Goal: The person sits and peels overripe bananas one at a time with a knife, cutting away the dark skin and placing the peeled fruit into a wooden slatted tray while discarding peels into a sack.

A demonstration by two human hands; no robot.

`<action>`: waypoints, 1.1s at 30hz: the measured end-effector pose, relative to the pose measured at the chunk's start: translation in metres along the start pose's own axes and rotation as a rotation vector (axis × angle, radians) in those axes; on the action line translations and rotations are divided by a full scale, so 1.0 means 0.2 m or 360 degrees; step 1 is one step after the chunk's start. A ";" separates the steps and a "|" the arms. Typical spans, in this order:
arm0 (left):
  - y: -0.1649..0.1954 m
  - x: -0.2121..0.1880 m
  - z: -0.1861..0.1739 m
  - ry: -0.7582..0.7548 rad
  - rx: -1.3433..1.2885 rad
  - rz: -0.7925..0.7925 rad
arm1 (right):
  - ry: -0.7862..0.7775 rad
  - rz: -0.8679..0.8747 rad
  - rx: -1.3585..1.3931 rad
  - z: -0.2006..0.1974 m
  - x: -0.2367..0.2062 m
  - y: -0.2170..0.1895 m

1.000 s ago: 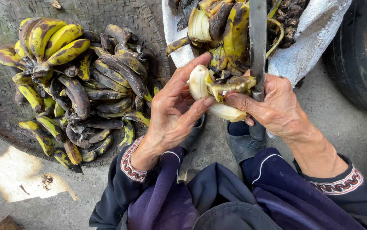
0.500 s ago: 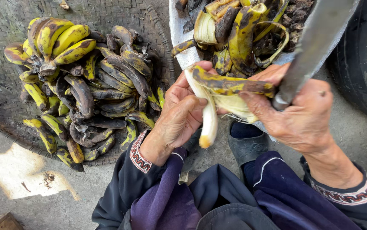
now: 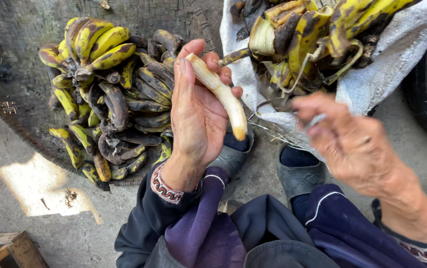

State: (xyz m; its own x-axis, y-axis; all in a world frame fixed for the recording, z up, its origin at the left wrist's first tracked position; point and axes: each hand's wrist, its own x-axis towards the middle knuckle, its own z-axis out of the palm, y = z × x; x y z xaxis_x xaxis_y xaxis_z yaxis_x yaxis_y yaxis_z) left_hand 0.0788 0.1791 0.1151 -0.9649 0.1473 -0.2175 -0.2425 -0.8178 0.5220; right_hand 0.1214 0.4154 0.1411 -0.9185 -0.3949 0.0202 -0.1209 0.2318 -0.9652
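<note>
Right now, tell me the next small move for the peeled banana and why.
Probably set the peeled banana down away from the unpeeled pile and the peels. It looks fully bare, gripped only by the left hand, while the right hand is blurred and seems to hold nothing, with no peel left on the fruit.

Pretty tight up past the fingers (image 3: 208, 64): the pile of spotted bananas (image 3: 109, 94) on the woven tray (image 3: 10, 119) sits just left of them, and the white sack (image 3: 372, 84) stuffed with peels crowds in right. Only bare concrete floor (image 3: 50, 198) lower left offers open room.
</note>
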 end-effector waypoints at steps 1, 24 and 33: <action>0.00 0.01 -0.01 0.0009 -0.0025 0.0046 | -0.0067 0.0096 0.0159 0.05 -0.05 0.02; -0.03 -0.06 0.02 0.0055 -0.0213 0.0035 | -0.0059 -0.0198 -0.0280 0.21 -0.12 0.11; -0.06 -0.10 0.04 0.0040 -0.0312 -0.0220 | 0.0046 -0.0310 -0.0452 0.26 -0.10 0.15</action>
State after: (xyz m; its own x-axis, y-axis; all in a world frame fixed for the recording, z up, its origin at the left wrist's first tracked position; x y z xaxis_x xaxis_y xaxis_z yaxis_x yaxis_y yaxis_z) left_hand 0.1010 0.1904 0.1200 -0.9205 0.2532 -0.2975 -0.3453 -0.8836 0.3163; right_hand 0.1557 0.3829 0.0988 -0.8776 -0.4317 0.2084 -0.3914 0.3944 -0.8314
